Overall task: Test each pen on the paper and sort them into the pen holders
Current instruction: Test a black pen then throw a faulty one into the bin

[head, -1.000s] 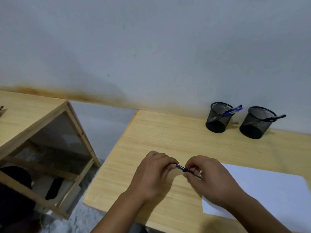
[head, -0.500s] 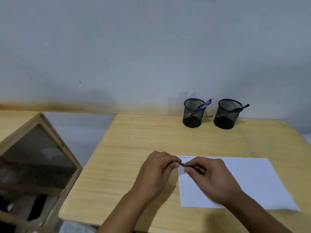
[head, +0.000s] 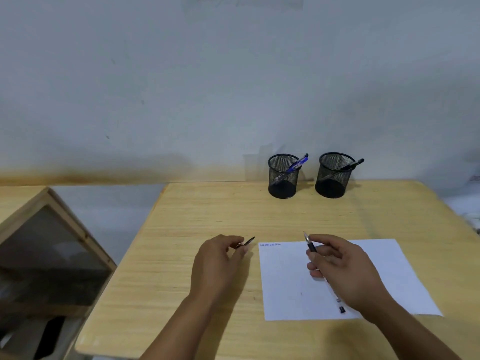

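Pen [head: 311, 247] uncapped now: a moment back I had both hands pressed together on it, and now they've come apart. My left hand [head: 218, 266] pinches the cap [head: 246, 241] over bare wood, my right hand [head: 342, 274] is closed round the barrel above the paper [head: 285, 281], tip up and pointing away from me, not yet on the sheet. I'd say the scribble test comes next; small marks already sit at the paper's top left corner. Two mesh holders [head: 283, 178] stand near each other at the far edge, the left one with a blue pen [head: 298, 163], the right one with a black pen [head: 353, 164]. Pale wooden table [head: 197, 216], plain whitish wall [head: 181, 87] behind, a wooden frame [head: 65, 211] off to the left.
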Demonstrator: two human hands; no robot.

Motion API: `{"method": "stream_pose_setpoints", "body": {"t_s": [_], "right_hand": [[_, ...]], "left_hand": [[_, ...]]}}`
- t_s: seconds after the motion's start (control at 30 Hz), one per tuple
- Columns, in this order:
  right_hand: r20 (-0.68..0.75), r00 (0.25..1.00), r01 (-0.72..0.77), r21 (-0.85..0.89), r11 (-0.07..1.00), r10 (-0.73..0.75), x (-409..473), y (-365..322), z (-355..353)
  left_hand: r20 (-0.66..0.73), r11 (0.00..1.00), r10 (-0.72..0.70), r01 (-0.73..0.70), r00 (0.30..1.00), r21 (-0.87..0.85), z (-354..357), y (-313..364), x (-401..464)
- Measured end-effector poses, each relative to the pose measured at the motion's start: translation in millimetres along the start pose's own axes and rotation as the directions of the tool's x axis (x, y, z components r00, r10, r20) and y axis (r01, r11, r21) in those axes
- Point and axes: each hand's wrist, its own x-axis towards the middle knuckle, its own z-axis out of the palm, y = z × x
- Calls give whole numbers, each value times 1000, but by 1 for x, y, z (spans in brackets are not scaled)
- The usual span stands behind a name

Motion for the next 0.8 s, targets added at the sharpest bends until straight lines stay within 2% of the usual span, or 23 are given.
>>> {"method": "stream_pose_setpoints", "body": {"t_s": [0.17, 0.33, 0.43, 0.5, 0.6, 0.73, 0.8], "right_hand": [[-75, 996, -45, 109, 993, 54, -4, 6, -7], [-118, 991, -46, 171, 984, 67, -6, 11, -10], [-132, 990, -25, 189, 982, 51, -6, 14, -11], [-131, 990, -15, 204, 979, 42, -5, 16, -10], [-128, 991, -14, 228, 973, 44, -1, 19, -6], [-78, 991, -69, 417, 906, 112, 2, 17, -3], [-45, 993, -82, 424, 902, 111, 3, 15, -1]], "left_hand": [[-59, 985, -8, 18, 998, 171, 6, 3, -4], [-51, 986, 22, -13, 998, 164, 9, 0, -9], [-42, 982, 99, -90, 994, 167, 13, -1, -19], [8, 962, 198, -196, 980, 188, 15, -2, -31], [157, 935, 288, -313, 944, 167, 19, -2, -50], [328, 891, 298, -384, 897, 243, 19, -3, -59], [354, 882, 284, -387, 891, 268, 17, -3, -58]]}}
